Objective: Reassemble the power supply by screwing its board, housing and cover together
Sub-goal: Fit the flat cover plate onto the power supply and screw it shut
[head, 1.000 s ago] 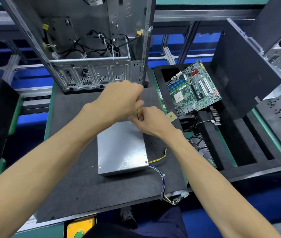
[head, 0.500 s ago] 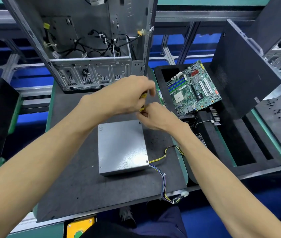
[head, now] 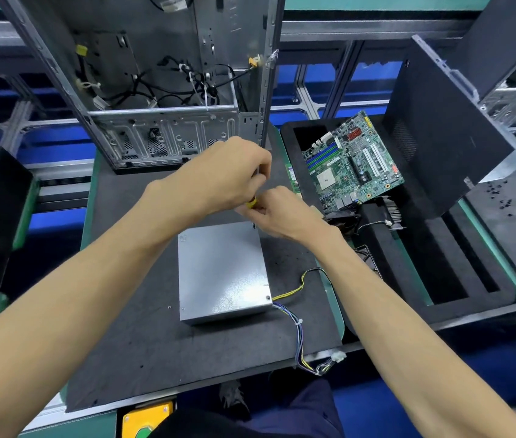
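The closed silver power supply (head: 222,270) lies flat on the dark mat (head: 143,343), its bundle of coloured wires (head: 297,330) trailing off its near right corner. My left hand (head: 228,178) grips a yellow-handled screwdriver (head: 252,202) upright over the box's far right corner. Its dark tip (head: 254,225) meets the cover there. My right hand (head: 282,213) pinches the tool's lower shaft just above the cover. Any screw under the tip is hidden by my fingers.
An open metal computer case (head: 162,90) stands upright behind the mat. To the right, a black foam tray (head: 440,279) holds a green motherboard (head: 351,162) and a fan, with a dark side panel (head: 440,137) leaning over it. Loose black screws (head: 500,197) lie far right.
My left hand has risen and shifted right, from covering the right hand to gripping the screwdriver handle above it. The tool now stands upright on the box's far right corner.
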A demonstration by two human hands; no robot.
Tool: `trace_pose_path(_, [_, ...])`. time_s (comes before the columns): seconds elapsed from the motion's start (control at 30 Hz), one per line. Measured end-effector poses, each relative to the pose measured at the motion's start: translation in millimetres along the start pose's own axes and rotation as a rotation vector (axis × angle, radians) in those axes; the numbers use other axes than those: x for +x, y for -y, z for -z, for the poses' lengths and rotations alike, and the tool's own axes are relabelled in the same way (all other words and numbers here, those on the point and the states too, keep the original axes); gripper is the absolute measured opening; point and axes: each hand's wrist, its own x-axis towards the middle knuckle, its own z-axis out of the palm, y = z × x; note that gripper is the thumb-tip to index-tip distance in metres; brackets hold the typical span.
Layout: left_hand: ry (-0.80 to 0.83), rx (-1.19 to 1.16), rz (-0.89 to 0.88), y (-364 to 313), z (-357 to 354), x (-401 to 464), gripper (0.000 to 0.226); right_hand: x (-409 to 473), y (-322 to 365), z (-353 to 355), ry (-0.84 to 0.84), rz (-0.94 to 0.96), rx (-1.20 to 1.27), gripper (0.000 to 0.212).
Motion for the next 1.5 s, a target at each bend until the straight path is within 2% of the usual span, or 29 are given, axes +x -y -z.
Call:
trace_pose_path(0.1, [0.089,-0.046,-0.006,-0.6,1.8,-2.2,0.038,-0.9,-0.6,-1.3,-0.001,-0.020,0.015,0.049])
trace_pose_path(0.17, [0.143,-0.070,-0.045,0.8,3.6,-3.7,0.041,-1.5,-2.4,-0.8,0.001,-0.022,0.036,0.040])
trace_pose_path(0.27, [0.057,-0.091,-0.037,1.6,-0.5,-4.6,0.030,-0.4,-2.6,0.3,0.015,-0.014,0.016,0.041])
trace_pose_path(0.37, [-0.062,-0.031,0.104,0.6,-3.3,-3.4,0.033,-0.8,-4.1,0.8,-0.013,-0.024,0.056,0.049])
trace_pose_path(0.47, [0.021,-0.018,0.058,-2.1,-0.6,-2.1,0.021,-1.8,-5.7,0.6,-0.004,-0.040,0.063,0.056])
trace_pose_path(0.57, [0.120,0.031,-0.029,-5.2,1.2,-2.2,0.018,-3.0,-5.7,-1.1,0.018,-0.068,0.027,0.054])
trace_pose_path(0.67, [0.031,0.088,0.038,-6.2,-1.7,-2.9,0.035,-2.7,-4.5,-2.2,0.030,-0.084,0.063,0.039])
trace_pose_path(0.7, [0.002,0.097,0.065,-5.8,-2.9,-2.1,0.035,-2.5,-4.1,-2.4,0.033,-0.072,0.066,0.042])
trace_pose_path(0.77, [0.015,0.112,0.070,-3.8,-4.3,0.1,0.027,-2.5,-2.4,-3.0,0.031,-0.056,0.037,0.055])
trace_pose_path(0.83, [0.064,0.134,0.045,-1.7,-2.4,0.6,0.022,-1.4,-1.6,-3.9,0.035,-0.045,0.018,0.058])
trace_pose_path(0.97, [0.084,0.122,-0.019,0.0,-3.1,-3.6,0.020,-0.9,-2.1,-4.0,0.031,-0.041,0.029,0.058])
trace_pose_path(1.13, [0.003,0.228,0.064,-1.4,-14.0,-5.2,0.023,0.5,-1.8,-6.5,0.027,-0.044,0.032,0.058])
trace_pose_path(1.33, [0.022,0.210,-0.066,-4.8,-20.5,-5.4,0.017,-3.8,-4.6,-9.2,0.017,-0.074,0.032,0.060])
trace_pose_path(1.5, [-0.025,0.159,-0.084,-3.6,-20.4,-6.3,0.015,-6.4,-1.4,-8.9,-0.012,-0.118,0.040,0.055])
